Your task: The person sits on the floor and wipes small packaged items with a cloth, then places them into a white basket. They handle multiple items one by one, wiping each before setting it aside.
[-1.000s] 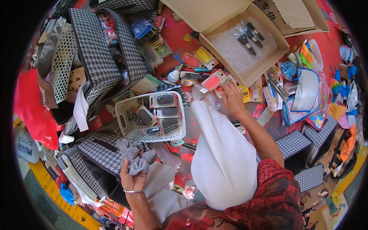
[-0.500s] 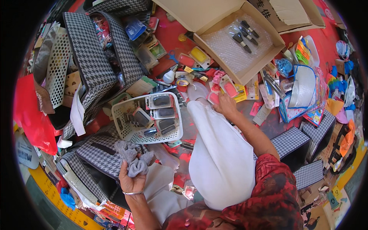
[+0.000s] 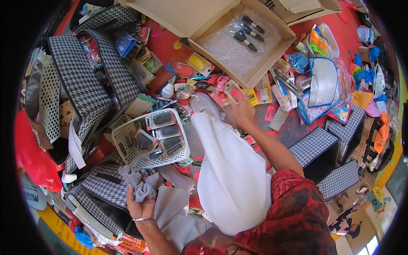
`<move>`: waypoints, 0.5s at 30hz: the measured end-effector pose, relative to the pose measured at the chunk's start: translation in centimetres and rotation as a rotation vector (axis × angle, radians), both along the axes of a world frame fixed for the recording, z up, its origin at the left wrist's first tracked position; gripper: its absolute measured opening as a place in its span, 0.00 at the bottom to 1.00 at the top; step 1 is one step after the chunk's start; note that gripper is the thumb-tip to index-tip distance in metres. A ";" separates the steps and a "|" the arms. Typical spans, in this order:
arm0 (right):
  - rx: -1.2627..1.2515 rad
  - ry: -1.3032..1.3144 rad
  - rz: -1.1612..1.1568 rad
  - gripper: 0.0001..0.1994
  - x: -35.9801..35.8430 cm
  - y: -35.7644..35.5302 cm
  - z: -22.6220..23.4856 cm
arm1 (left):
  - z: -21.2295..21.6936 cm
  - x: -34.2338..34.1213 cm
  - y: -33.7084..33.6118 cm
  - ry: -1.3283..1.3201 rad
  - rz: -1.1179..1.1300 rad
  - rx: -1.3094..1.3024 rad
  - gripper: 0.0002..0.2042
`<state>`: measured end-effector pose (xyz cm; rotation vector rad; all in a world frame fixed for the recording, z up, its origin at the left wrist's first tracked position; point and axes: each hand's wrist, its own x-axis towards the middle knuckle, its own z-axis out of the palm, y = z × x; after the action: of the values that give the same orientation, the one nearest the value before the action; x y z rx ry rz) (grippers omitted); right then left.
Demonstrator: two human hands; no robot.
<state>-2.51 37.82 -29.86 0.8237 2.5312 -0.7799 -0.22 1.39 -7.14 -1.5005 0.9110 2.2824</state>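
Left hand (image 3: 142, 207) low at seven o'clock, fingers curled around a crumpled grey cloth (image 3: 138, 183), gripping it from below. The cloth sits right at the basket's lower edge. Right hand (image 3: 242, 109) up near the centre, closing on a pink packet (image 3: 233, 91) among the clutter; whether it has it pinched is hard to tell. White basket (image 3: 127, 135) at nine o'clock of that hand, dark packets inside. Open carton (image 3: 221, 51) at twelve o'clock, lined with bubble wrap. White trouser leg (image 3: 229, 170) running down the middle.
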 end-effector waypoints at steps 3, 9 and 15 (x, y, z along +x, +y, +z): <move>0.337 0.295 0.168 0.23 0.2 1.7 -0.6 | 0.2 0.0 -0.1 0.017 0.003 0.008 0.19; 0.390 0.014 0.344 0.22 -1.0 1.4 -3.6 | 0.2 0.2 -0.6 0.060 0.028 0.054 0.18; 0.255 0.319 0.220 0.19 0.2 0.2 -2.3 | 2.0 0.1 -3.3 0.094 0.180 -0.095 0.19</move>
<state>-2.32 38.07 -32.18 0.5118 2.9880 -0.5605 -0.16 -1.86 -5.17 -1.5848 0.9575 2.4877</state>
